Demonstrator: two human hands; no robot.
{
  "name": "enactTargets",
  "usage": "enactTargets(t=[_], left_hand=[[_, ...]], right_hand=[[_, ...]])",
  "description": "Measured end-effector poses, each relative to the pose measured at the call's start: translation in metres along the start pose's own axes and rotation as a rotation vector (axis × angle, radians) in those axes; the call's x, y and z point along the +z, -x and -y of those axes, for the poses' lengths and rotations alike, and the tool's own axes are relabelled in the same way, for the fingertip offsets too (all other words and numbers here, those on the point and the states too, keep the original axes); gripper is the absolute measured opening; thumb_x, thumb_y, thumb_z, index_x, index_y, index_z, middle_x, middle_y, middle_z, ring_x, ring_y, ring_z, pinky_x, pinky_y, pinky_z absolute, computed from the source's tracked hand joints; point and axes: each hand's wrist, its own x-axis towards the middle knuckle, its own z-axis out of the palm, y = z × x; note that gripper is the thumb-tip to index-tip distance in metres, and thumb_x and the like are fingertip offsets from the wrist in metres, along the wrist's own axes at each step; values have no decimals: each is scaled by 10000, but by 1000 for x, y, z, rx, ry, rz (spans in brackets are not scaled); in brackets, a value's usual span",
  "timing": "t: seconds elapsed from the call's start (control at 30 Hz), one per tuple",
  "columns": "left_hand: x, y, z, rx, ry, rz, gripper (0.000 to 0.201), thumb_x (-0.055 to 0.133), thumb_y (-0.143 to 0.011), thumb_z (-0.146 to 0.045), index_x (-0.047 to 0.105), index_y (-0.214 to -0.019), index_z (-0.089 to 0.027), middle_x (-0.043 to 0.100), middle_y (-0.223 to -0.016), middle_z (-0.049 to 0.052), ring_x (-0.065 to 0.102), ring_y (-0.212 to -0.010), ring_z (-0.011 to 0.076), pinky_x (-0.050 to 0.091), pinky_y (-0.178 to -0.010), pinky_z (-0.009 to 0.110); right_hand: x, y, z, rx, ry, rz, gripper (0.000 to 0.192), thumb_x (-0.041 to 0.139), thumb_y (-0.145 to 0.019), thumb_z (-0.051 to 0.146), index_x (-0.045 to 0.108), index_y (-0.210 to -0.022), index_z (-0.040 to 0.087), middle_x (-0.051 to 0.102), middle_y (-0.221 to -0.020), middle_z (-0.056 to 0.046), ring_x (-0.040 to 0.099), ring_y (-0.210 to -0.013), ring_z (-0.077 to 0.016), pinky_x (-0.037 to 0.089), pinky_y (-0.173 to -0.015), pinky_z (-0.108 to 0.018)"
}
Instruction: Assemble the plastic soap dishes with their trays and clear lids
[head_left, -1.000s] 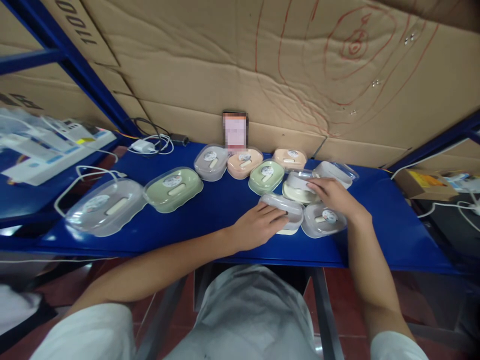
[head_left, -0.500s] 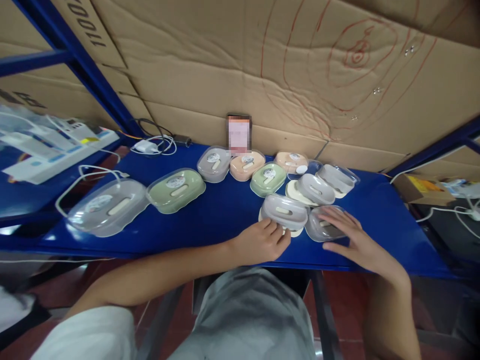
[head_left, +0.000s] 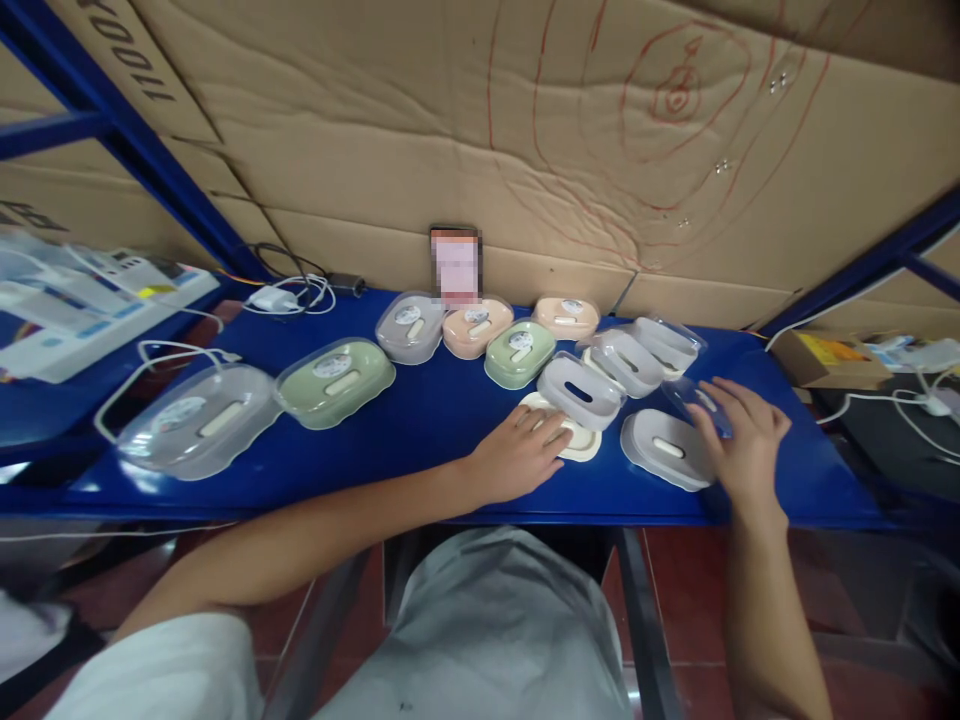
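blue table (head_left: 420,430) carries soap boxes left to right: a clear box (head_left: 199,420) at nine o'clock, then a green box (head_left: 335,368). left hand (head_left: 517,452) lies flat, fingers together, on a cream tray (head_left: 581,443) under a grey lid (head_left: 580,390). at three o'clock, right hand (head_left: 742,440), fingers spread, touches a clear lid (head_left: 705,402) beside a grey box (head_left: 664,447).
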Motion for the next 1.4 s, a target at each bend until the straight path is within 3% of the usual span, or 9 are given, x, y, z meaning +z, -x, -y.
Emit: enactTargets(t=[0.1, 0.23, 0.43, 0.53, 0.73, 0.9, 1.1, 1.23, 1.4], left_hand=[[8, -9, 0, 17, 37, -23, 230, 603, -1067, -312, 709, -1179, -142, 634, -1489, 179, 620, -1348, 347, 480, -1110, 498], [23, -24, -5, 57, 98, -80, 170, 576, -1057, -187, 714, -1152, -160, 656, -1456, 155, 633, -1330, 302, 508, -1103, 444], [12, -42, 1, 88, 99, -125, 210, 572, -1090, -324, 720, -1097, -174, 716, -1265, 128, 695, -1146, 268, 547, -1005, 410], [-7, -41, 28, -66, 59, -172, 292, 546, -1098, -400, 715, -1197, -184, 701, -1269, 142, 673, -1187, 304, 535, -1005, 456], [-12, -27, 83, -495, 91, -84, 512, 747, -958, -366, 617, -1417, -180, 562, -1516, 198, 538, -1411, 392, 489, -1134, 543], [3, -17, 91, -508, 262, -211, 410, 644, -1027, -401, 611, -1389, -211, 650, -1427, 127, 611, -1349, 292, 518, -1143, 456], [3, -11, 87, -499, 215, -243, 359, 586, -1039, -318, 640, -1371, -192, 666, -1387, 145, 622, -1320, 318, 509, -1114, 491], [-2, -12, 73, -413, 113, -208, 280, 533, -1077, -329, 742, -1214, -202, 662, -1387, 153, 615, -1300, 343, 464, -1108, 530], [5, -14, 58, -318, -40, -134, 399, 621, -1042, -454, 737, -1256, -138, 609, -1505, 215, 563, -1364, 405, 407, -1127, 617]], right_hand=[[-22, 17, 10, -78, -103, 158, 352, 547, -1083, 521, 735, -1254, 277, 796, -1228, -87, 726, -1166, -310, 457, -1031, -489], [-29, 43, 20, -198, -141, 415, 398, 564, -1073, 542, 673, -1380, 314, 762, -1348, -70, 707, -1250, -312, 470, -1036, -485], [-14, 45, 16, -208, -82, 264, 322, 505, -1115, 383, 665, -1355, 239, 796, -1227, -101, 756, -1098, -282, 479, -988, -446], [-13, 35, 14, -219, -48, 115, 280, 526, -1100, 304, 671, -1326, 225, 805, -1169, -99, 758, -1027, -267, 456, -983, -438], [-3, -15, 20, -271, 4, 80, 327, 491, -1090, 277, 692, -1347, 276, 746, -1382, -87, 670, -1296, -313, 330, -1144, -525], [17, -92, 46, -239, -117, 278, 429, 402, -1090, 322, 682, -1414, 289, 672, -1499, -97, 581, -1422, -312, 374, -1162, -519], [84, -181, 90, -285, -127, 618, 594, 617, -989, 323, 555, -1575, 248, 549, -1628, -144, 502, -1501, -359, 376, -1192, -572], [120, -203, 102, -247, -67, 688, 686, 763, -908, 328, 578, -1556, 198, 625, -1536, -203, 575, -1428, -392, 379, -1181, -581], [119, -212, 93, -228, -70, 651, 505, 651, -1017, 467, 682, -1450, 208, 749, -1361, -175, 654, -1319, -359, 411, -1163, -523]])
